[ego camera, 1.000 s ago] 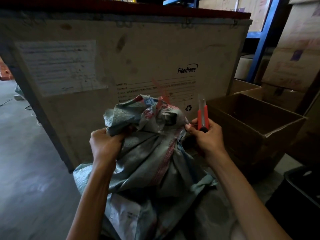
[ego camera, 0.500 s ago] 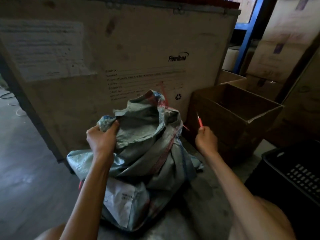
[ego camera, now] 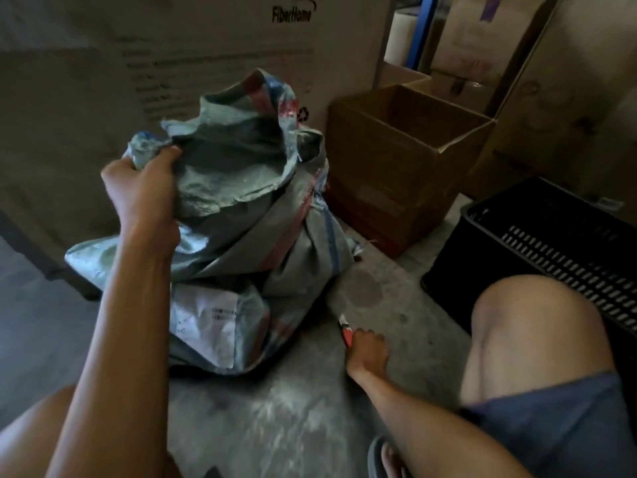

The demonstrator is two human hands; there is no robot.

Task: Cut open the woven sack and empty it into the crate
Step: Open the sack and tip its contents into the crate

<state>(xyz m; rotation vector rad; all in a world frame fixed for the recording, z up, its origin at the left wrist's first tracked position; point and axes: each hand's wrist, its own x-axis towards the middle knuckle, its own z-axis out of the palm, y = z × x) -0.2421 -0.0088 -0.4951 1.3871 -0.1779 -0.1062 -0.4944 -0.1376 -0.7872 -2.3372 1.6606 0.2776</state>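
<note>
One sack (ego camera: pixel 241 215): grey-green woven, crumpled, mouth open at the top; it sits on the floor against the big case, with a white label low on its front.
Left hand (ego camera: pixel 141 191): fingers curled round the sack's upper left rim, gripping it.
Right hand (ego camera: pixel 367 350): low, just right of the sack's base, fist closed round a red knife (ego camera: pixel 345 331) with its blade tip toward the sack.
Crate (ego camera: pixel 551 243): black slotted plastic, at right, well apart from the sack, behind a bare knee (ego camera: pixel 531 339).
Floor (ego camera: pixel 293 408): grey concrete, dusty and stained.
Box (ego camera: pixel 389 174): open brown carton between sack and crate.
Room: dim store; the case (ego camera: pixel 86 98) is printed "FiberHome", with stacked cartons (ego camera: pixel 482 46) and a blue post (ego camera: pixel 422 29) at back right.
</note>
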